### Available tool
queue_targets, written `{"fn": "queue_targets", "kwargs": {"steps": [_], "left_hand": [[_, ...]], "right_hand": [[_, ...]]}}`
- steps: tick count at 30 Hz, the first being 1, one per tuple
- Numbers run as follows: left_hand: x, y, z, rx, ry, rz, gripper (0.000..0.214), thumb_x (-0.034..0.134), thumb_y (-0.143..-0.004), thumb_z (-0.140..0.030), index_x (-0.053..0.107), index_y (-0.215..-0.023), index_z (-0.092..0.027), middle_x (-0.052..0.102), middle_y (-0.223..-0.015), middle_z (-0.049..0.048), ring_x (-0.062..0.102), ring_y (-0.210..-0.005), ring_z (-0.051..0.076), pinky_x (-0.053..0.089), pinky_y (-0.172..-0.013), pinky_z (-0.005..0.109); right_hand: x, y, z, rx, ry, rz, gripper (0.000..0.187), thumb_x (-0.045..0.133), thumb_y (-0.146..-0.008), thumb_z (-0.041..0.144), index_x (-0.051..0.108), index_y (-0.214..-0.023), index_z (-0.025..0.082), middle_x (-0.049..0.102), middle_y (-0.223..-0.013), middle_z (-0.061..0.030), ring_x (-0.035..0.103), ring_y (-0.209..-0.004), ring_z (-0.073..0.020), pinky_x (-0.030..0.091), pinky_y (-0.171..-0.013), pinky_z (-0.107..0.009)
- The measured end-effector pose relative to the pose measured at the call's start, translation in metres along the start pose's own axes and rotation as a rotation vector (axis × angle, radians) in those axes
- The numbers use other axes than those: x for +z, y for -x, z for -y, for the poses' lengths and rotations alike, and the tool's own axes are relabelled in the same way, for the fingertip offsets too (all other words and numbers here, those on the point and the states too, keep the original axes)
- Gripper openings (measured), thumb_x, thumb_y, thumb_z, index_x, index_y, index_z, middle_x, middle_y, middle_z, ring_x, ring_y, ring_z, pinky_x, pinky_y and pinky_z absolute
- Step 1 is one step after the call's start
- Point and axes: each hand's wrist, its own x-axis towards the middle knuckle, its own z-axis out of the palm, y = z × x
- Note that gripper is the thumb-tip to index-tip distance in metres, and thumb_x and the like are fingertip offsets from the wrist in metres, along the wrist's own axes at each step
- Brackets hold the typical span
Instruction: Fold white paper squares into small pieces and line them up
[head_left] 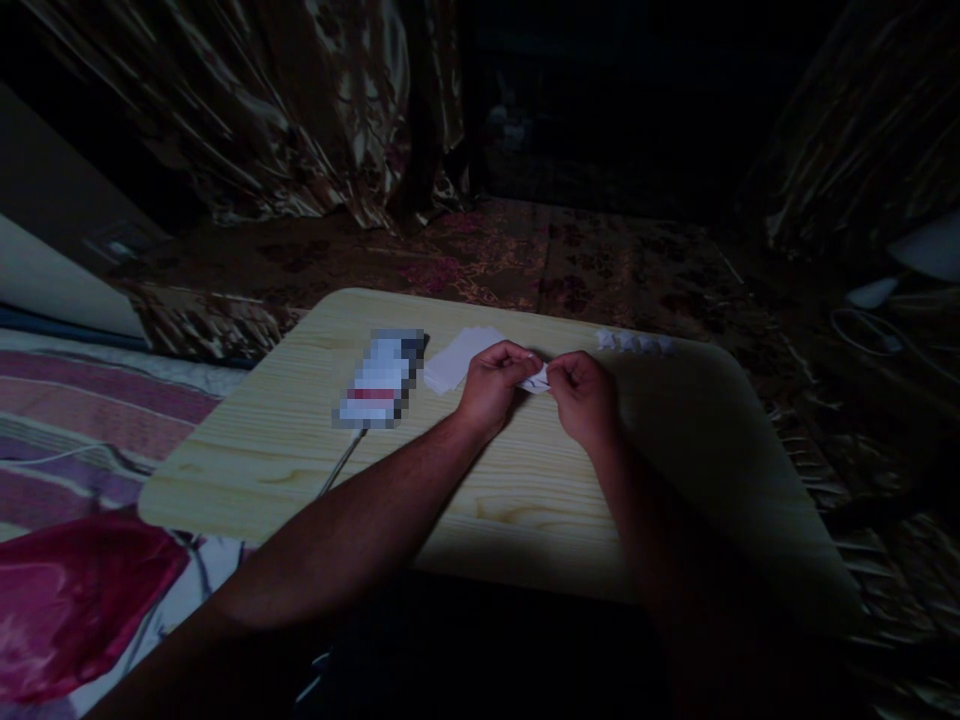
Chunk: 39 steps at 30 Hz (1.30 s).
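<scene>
Both my hands meet over the middle of a light wooden table [525, 500]. My left hand [491, 385] and my right hand [581, 395] each pinch one end of a small white piece of paper [535, 379] held between them, fingers curled closed. Just behind my left hand lies a loose stack of white paper sheets [457, 357], flat on the table.
A blurred-out rectangular object [381, 380] lies left of the sheets, with a thin cable [341, 465] running toward the table's front edge. Small white pieces [634, 343] sit in a row near the far right edge. Patterned carpet and curtains surround the table; striped bedding lies left.
</scene>
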Motion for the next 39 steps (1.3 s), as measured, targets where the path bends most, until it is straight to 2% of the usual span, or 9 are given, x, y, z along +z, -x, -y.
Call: {"fn": "queue_targets", "kwargs": {"steps": [9, 15, 23, 28, 31, 34, 39], "left_hand": [[-0.0014, 0.0001, -0.0002, 0.033, -0.046, 0.044, 0.019, 0.082, -0.064, -0.026, 0.071, -0.073, -0.014, 0.070, -0.067, 0.0007, 0.060, -0.059, 0.011, 0.047, -0.062, 0.025], [-0.0026, 0.0003, -0.0007, 0.036, -0.096, 0.011, 0.019, 0.083, -0.061, -0.025, 0.070, -0.070, -0.014, 0.070, -0.067, 0.0014, 0.061, -0.059, 0.011, 0.047, -0.062, 0.025], [-0.0040, -0.0007, -0.0020, -0.002, -0.021, 0.010, 0.016, 0.081, -0.060, -0.021, 0.068, -0.066, -0.014, 0.069, -0.065, 0.0003, 0.059, -0.057, 0.011, 0.046, -0.059, 0.025], [-0.0051, -0.0024, -0.0013, -0.006, -0.026, 0.026, 0.020, 0.079, -0.069, -0.032, 0.069, -0.068, -0.014, 0.066, -0.061, -0.0002, 0.056, -0.056, 0.010, 0.044, -0.058, 0.025], [-0.0046, -0.0019, -0.0008, 0.006, -0.061, 0.065, 0.024, 0.084, -0.063, -0.031, 0.071, -0.074, -0.014, 0.069, -0.067, 0.0006, 0.059, -0.060, 0.011, 0.047, -0.062, 0.026], [-0.0042, -0.0016, 0.0005, -0.005, -0.119, 0.064, 0.029, 0.088, -0.056, -0.028, 0.068, -0.071, -0.014, 0.069, -0.067, 0.0010, 0.061, -0.059, 0.012, 0.047, -0.062, 0.026], [-0.0061, -0.0032, 0.0031, -0.027, -0.172, 0.041, 0.030, 0.087, -0.058, -0.032, 0.066, -0.066, -0.013, 0.068, -0.063, 0.0019, 0.059, -0.055, 0.012, 0.045, -0.057, 0.026]], "right_hand": [[-0.0021, 0.0001, 0.0017, 0.026, 0.040, -0.001, 0.016, 0.060, -0.081, 0.035, 0.065, -0.080, 0.021, 0.067, -0.068, 0.0000, 0.062, -0.063, -0.0153, 0.047, -0.061, -0.026], [-0.0027, 0.0013, 0.0027, 0.023, 0.059, 0.007, 0.018, 0.059, -0.082, 0.036, 0.066, -0.081, 0.020, 0.066, -0.066, -0.0001, 0.062, -0.061, -0.0152, 0.046, -0.059, -0.026], [-0.0013, 0.0018, 0.0024, 0.028, 0.047, 0.016, 0.017, 0.060, -0.082, 0.036, 0.066, -0.081, 0.021, 0.066, -0.065, 0.0008, 0.060, -0.061, -0.0151, 0.045, -0.060, -0.026], [-0.0023, 0.0012, 0.0027, 0.041, 0.047, 0.018, 0.018, 0.059, -0.082, 0.037, 0.066, -0.081, 0.020, 0.066, -0.066, 0.0001, 0.061, -0.061, -0.0153, 0.046, -0.059, -0.026], [-0.0040, 0.0006, 0.0032, 0.043, 0.078, 0.017, 0.018, 0.059, -0.083, 0.037, 0.066, -0.082, 0.021, 0.067, -0.066, -0.0004, 0.062, -0.063, -0.0160, 0.046, -0.059, -0.026], [-0.0051, 0.0002, 0.0039, 0.041, 0.080, 0.006, 0.019, 0.058, -0.083, 0.038, 0.066, -0.082, 0.020, 0.067, -0.066, -0.0006, 0.062, -0.063, -0.0161, 0.046, -0.059, -0.026], [-0.0051, 0.0006, 0.0037, 0.039, 0.088, 0.006, 0.018, 0.059, -0.082, 0.038, 0.065, -0.080, 0.021, 0.066, -0.064, 0.0000, 0.061, -0.062, -0.0160, 0.046, -0.059, -0.026]]}}
